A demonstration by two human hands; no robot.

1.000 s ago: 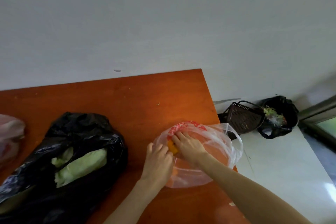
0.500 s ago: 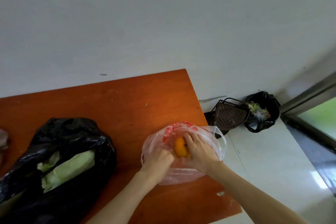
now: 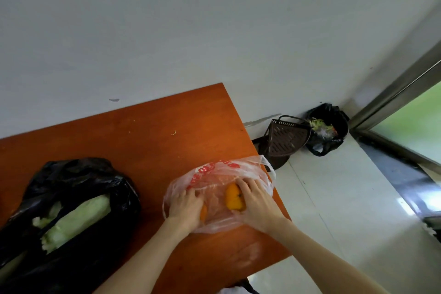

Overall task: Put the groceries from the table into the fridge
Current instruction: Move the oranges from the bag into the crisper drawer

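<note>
Orange fruit (image 3: 235, 199), gripped by the right hand (image 3: 256, 201) inside a thin clear plastic bag (image 3: 214, 174) with red print. Second orange piece (image 3: 203, 214), partly hidden under the left hand (image 3: 185, 205); fingers curled down into the bag, apparently around that piece, though not fully visible. Bag lying near the right edge of an orange-brown table (image 3: 143, 131). Further left, a black bag (image 3: 78, 179) with pale green cabbage (image 3: 78, 216) showing through its opening. On the floor beyond, a dark basket (image 3: 287, 139) and a bin bag of scraps (image 3: 327, 130). No fridge in view.

Likely risks: thin plastic tearing or snagging on the fingers, fruit slipping and rolling off the nearby edge.
</note>
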